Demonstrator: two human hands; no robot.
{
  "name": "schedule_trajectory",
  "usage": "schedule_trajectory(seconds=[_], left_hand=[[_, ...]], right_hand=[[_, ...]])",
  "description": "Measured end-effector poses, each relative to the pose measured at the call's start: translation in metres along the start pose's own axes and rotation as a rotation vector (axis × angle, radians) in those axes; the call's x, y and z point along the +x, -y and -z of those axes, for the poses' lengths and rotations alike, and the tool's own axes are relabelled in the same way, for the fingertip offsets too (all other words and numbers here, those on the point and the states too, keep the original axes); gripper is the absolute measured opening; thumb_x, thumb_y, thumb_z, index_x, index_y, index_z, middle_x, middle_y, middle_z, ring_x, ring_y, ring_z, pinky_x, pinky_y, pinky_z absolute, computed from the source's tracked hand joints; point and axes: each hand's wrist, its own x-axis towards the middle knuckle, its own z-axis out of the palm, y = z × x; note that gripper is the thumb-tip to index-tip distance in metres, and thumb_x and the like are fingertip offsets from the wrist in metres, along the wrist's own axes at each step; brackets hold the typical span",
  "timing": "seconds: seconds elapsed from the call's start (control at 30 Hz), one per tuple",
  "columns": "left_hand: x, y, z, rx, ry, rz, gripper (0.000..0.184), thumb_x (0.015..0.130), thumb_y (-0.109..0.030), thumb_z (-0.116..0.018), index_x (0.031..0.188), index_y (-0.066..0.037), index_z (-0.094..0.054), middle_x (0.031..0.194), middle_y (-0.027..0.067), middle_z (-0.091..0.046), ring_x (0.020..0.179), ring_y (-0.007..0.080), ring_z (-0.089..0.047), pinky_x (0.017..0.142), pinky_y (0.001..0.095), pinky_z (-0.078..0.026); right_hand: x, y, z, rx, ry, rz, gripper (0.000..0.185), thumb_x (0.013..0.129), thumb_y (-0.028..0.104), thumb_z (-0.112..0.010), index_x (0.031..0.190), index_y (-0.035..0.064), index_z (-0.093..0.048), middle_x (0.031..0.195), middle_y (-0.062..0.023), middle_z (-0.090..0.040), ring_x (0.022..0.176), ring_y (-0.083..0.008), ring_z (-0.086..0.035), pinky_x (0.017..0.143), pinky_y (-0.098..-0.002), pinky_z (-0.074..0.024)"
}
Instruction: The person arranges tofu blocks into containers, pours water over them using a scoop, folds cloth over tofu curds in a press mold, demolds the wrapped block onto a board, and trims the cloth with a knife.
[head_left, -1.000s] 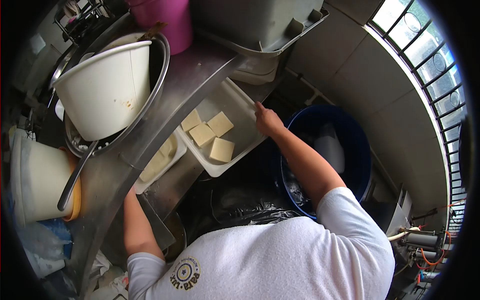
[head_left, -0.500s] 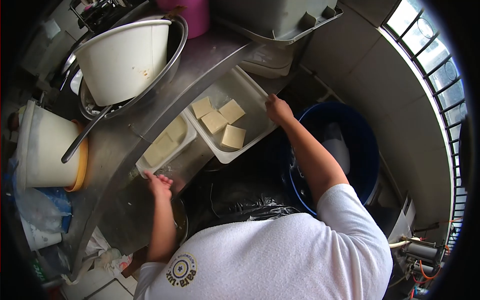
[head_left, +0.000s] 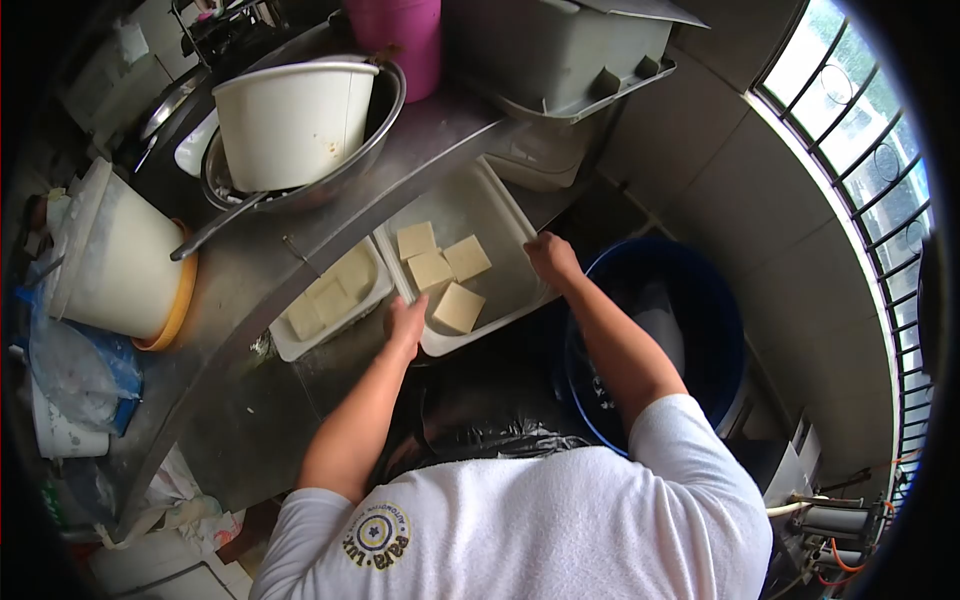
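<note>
A white tray with several pale square blocks in its left part is on the lower steel surface. My right hand grips its right rim, fingers closed. On its left rim, near the front corner, my left hand is closed, the thumb on the edge. Just left of it is a smaller white tray with more pale blocks, partly under the upper shelf's edge; neither hand touches it.
The upper steel shelf bears a white tub in a metal bowl, a pink container and a grey bin. A blue barrel stands at right. A cream bucket is at far left.
My left hand has moved right, from the smaller tray's front end to the larger tray's left rim, and closed there. My right hand stays on the right rim. The view has shifted.
</note>
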Motion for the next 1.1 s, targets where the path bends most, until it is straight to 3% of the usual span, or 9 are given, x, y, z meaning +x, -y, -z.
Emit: schedule_trajectory(seconds=[0.03,0.17,0.23,0.37,0.43,0.6,0.67,1.1], left_hand=[[-0.007,-0.014,0.0,0.089,-0.021,0.003,0.034,0.099,-0.024,-0.069,0.119,0.004,-0.066,0.113,0.0129,-0.071,0.102,0.0208,-0.066,0.09,0.0388,-0.052],[-0.044,-0.058,0.003,-0.026,-0.006,0.048,0.032,0.099,-0.021,-0.068,0.117,0.004,-0.066,0.112,0.0123,-0.071,0.1,0.0197,-0.064,0.09,0.0382,-0.051],[-0.051,-0.066,0.004,-0.261,0.046,-0.057,0.028,0.099,-0.021,-0.067,0.114,0.003,-0.066,0.105,0.008,-0.07,0.094,0.0159,-0.062,0.085,0.0354,-0.05],[-0.077,-0.085,0.013,-0.194,-0.028,-0.108,0.023,0.099,-0.021,-0.067,0.109,0.0,-0.066,0.099,0.0036,-0.068,0.089,0.0119,-0.059,0.08,0.0317,-0.049],[-0.094,-0.099,0.022,-0.347,0.004,-0.135,0.02,0.1,-0.02,-0.066,0.107,-0.001,-0.066,0.095,0.0011,-0.066,0.086,0.0095,-0.057,0.077,0.0296,-0.048],[-0.138,-0.121,0.056,-0.382,-0.104,-0.136,0.021,0.101,-0.019,-0.066,0.109,0.0,-0.065,0.096,0.0015,-0.066,0.088,0.0108,-0.059,0.078,0.031,-0.049],[-0.158,-0.118,0.077,-0.439,-0.126,-0.123,0.018,0.101,-0.018,-0.066,0.101,0.0,-0.065,0.086,-0.0029,-0.061,0.076,0.0069,-0.05,0.068,0.0284,-0.043],[-0.304,-0.036,0.298,-0.282,-0.573,-0.11,0.024,0.101,-0.018,-0.067,0.113,0.003,-0.068,0.098,0.0036,-0.071,0.087,0.0082,-0.06,0.077,0.0276,-0.049]], right_hand=[[-0.005,0.004,0.005,-0.018,-0.037,0.057,0.039,0.096,0.035,-0.064,0.114,0.0009,-0.073,0.113,-0.0266,-0.073,0.111,-0.0453,-0.069,0.096,-0.0506,-0.0548],[-0.012,0.008,0.03,0.001,-0.059,0.051,0.037,0.096,0.033,-0.066,0.109,-0.0003,-0.073,0.112,-0.0269,-0.073,0.112,-0.0457,-0.068,0.095,-0.0497,-0.0545],[-0.023,0.01,0.04,-0.01,-0.114,0.099,0.036,0.096,0.033,-0.067,0.103,-0.0009,-0.074,0.106,-0.0269,-0.074,0.106,-0.0452,-0.07,0.092,-0.049,-0.0548],[-0.047,0.026,0.073,0.065,-0.131,0.12,0.034,0.098,0.032,-0.067,0.103,-0.0005,-0.074,0.102,-0.0261,-0.074,0.105,-0.0452,-0.07,0.09,-0.0494,-0.0543],[-0.06,0.045,0.09,0.077,-0.128,0.145,0.034,0.097,0.032,-0.066,0.103,-0.0006,-0.074,0.101,-0.0261,-0.074,0.103,-0.0449,-0.07,0.089,-0.0487,-0.0546],[-0.085,0.085,0.1,0.081,-0.071,0.281,0.033,0.097,0.029,-0.064,0.101,-0.0018,-0.073,0.099,-0.027,-0.073,0.099,-0.0453,-0.07,0.086,-0.0496,-0.0538],[-0.097,0.097,0.088,0.093,-0.023,0.339,0.032,0.097,0.028,-0.064,0.101,-0.0023,-0.072,0.098,-0.0275,-0.072,0.097,-0.0455,-0.07,0.085,-0.0503,-0.0533],[-0.218,0.222,-0.102,0.194,0.262,0.622,0.031,0.101,0.027,-0.064,0.097,-0.0033,-0.068,0.101,-0.0321,-0.068,0.101,-0.0532,-0.063,0.086,-0.0556,-0.0515]])
